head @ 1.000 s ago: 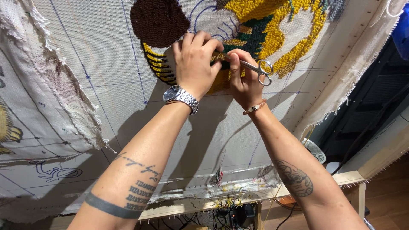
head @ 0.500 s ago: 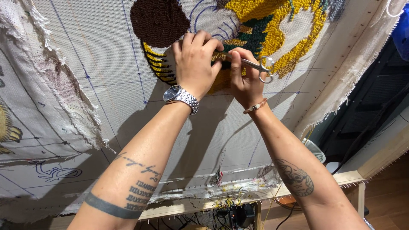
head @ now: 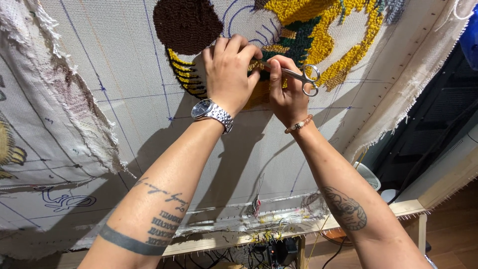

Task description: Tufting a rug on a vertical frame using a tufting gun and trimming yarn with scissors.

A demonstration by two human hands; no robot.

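Head view, left hand (head: 230, 74), right hand (head: 288, 94), scissors (head: 298, 75) unmoved

No packages, labels, signs or screens showed up anywhere in this shot — none at all.

Frayed loose cloth (head: 59, 109) hangs at left of frame, blue drawing on it lower left. Wooden frame bar (head: 239, 241) along bottom, yarn scraps (head: 264, 234) on it. White fan (head: 368, 175) lower right, wood floor (head: 453, 234) beneath. Dark shelving (head: 433, 124) at right edge.
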